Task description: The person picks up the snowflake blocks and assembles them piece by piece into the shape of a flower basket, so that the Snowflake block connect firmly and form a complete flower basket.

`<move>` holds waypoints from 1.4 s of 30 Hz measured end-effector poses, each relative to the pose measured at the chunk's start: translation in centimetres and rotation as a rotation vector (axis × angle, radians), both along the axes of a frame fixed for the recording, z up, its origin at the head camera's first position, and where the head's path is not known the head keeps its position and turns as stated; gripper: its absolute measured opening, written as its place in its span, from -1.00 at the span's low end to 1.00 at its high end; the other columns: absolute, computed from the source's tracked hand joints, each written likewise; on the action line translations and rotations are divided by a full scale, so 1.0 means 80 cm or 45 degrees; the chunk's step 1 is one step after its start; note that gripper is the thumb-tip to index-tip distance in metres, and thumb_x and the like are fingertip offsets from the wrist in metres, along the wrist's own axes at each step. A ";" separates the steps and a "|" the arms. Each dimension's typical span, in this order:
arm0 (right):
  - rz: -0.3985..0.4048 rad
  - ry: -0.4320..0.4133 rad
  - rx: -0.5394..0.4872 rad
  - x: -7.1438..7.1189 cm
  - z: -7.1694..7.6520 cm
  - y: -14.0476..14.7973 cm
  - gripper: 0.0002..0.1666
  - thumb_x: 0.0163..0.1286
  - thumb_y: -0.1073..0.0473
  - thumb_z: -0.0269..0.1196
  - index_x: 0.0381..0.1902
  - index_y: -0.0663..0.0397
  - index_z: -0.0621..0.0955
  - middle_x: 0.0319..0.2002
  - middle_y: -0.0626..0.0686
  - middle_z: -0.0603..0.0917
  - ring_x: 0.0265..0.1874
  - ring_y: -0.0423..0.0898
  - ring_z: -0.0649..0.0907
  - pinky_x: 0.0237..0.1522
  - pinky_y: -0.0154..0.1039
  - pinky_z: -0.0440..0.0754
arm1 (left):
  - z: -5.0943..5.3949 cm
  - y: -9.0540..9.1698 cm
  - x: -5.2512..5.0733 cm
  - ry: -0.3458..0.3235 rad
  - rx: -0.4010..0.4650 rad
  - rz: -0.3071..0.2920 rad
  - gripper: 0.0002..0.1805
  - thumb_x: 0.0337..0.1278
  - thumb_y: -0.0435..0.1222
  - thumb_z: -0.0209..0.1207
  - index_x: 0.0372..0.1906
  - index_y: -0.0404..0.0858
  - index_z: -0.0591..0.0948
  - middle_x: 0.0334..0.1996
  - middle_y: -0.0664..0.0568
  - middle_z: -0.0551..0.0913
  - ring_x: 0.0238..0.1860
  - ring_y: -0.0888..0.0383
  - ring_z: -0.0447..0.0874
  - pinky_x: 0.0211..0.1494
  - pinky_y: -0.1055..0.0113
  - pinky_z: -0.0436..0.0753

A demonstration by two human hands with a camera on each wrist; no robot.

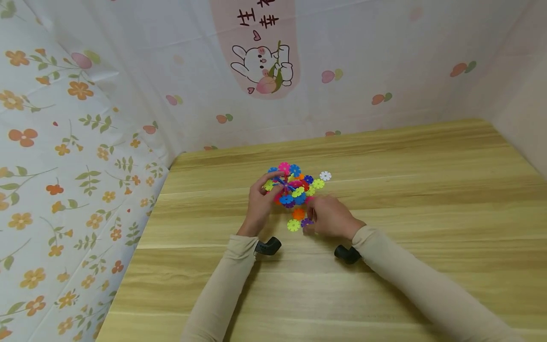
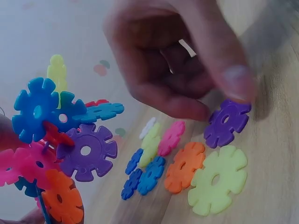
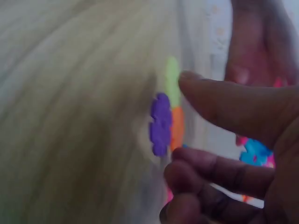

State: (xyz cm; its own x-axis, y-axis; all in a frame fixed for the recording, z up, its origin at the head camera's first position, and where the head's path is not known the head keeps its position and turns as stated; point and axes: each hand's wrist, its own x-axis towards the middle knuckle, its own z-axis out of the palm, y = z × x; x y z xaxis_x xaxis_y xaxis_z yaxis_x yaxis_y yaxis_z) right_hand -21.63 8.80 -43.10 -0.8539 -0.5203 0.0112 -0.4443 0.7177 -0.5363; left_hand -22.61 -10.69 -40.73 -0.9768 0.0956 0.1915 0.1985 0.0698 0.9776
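Note:
My left hand (image 1: 261, 202) holds a cluster of joined, notched plastic discs (image 1: 287, 198) above the table, thumb and fingers around its left side. Blue, purple (image 2: 87, 151), pink and orange discs stick out at different angles. My right hand (image 1: 331, 217) is low over the table to the right, its thumb and fingers apart around a loose purple disc (image 3: 161, 124). In the left wrist view the thumb tip of the right hand (image 2: 173, 60) is at the upper edge of that purple disc (image 2: 227, 123). A yellow-green disc (image 2: 217, 180) and an orange disc (image 2: 185, 167) lie beside it.
More loose discs lie on the wooden table (image 1: 410, 199) behind the right hand, among them a pink one (image 2: 172, 138), several blue ones and a white one (image 1: 325, 175) at the far right of the group. Patterned cloth (image 1: 350, 57) hangs behind the table and at the left.

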 end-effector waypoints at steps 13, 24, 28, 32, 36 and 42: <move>-0.063 -0.057 0.012 0.000 -0.002 -0.009 -0.69 -0.10 0.21 0.48 -0.48 0.09 0.52 -0.56 -0.06 0.49 -0.57 -0.10 0.44 -0.53 -0.26 0.40 | -0.004 0.004 0.001 0.020 0.004 -0.010 -0.69 0.18 -0.48 0.11 0.04 -0.41 0.55 0.09 -0.14 0.51 -0.76 0.26 0.15 -0.67 0.49 0.21; 0.004 -0.205 -0.193 -0.010 -0.001 0.018 -0.73 -0.03 0.41 0.37 -0.40 0.15 0.50 -0.54 -0.02 0.50 -0.54 -0.10 0.45 -0.47 -0.26 0.45 | -0.006 0.008 0.004 0.029 0.061 -0.045 -0.64 0.20 -0.48 0.10 0.11 -0.40 0.51 0.18 -0.11 0.44 -0.75 0.27 0.14 -0.65 0.50 0.21; -0.138 -0.205 -0.325 -0.021 0.009 0.035 -0.84 0.07 0.40 0.32 -0.38 0.17 0.55 -0.53 0.01 0.55 -0.54 -0.09 0.49 -0.49 -0.25 0.47 | -0.007 0.009 0.005 0.017 0.070 -0.056 -0.61 0.21 -0.48 0.10 0.15 -0.38 0.49 0.23 -0.10 0.38 -0.74 0.25 0.14 -0.66 0.52 0.20; -0.272 -0.230 -0.527 -0.029 0.024 0.043 -0.94 0.24 0.34 0.23 -0.31 0.20 0.56 -0.48 0.16 0.59 -0.58 0.10 0.54 -0.54 -0.15 0.52 | -0.007 0.010 0.006 0.023 0.047 -0.059 -0.64 0.21 -0.49 0.09 0.12 -0.42 0.50 0.18 -0.16 0.40 -0.27 0.17 0.42 -0.46 0.52 0.35; -0.298 -0.286 -0.699 -0.033 0.034 0.041 -0.85 0.34 0.30 0.15 -0.18 0.28 0.57 -0.47 0.23 0.64 -0.58 0.24 0.57 -0.53 -0.05 0.59 | -0.007 0.012 0.007 0.052 0.043 -0.075 -0.67 0.20 -0.51 0.08 0.08 -0.44 0.52 0.11 -0.22 0.43 0.14 -0.01 0.27 -0.20 0.46 0.43; -0.298 -0.311 -0.705 -0.034 0.037 0.030 -0.76 0.41 0.31 0.05 -0.14 0.36 0.61 -0.53 0.15 0.63 -0.58 0.22 0.57 -0.57 -0.15 0.58 | -0.008 0.016 0.007 0.096 0.016 -0.087 -0.67 0.20 -0.48 0.10 0.08 -0.41 0.53 0.09 -0.17 0.44 0.16 0.01 0.28 -0.06 0.28 0.40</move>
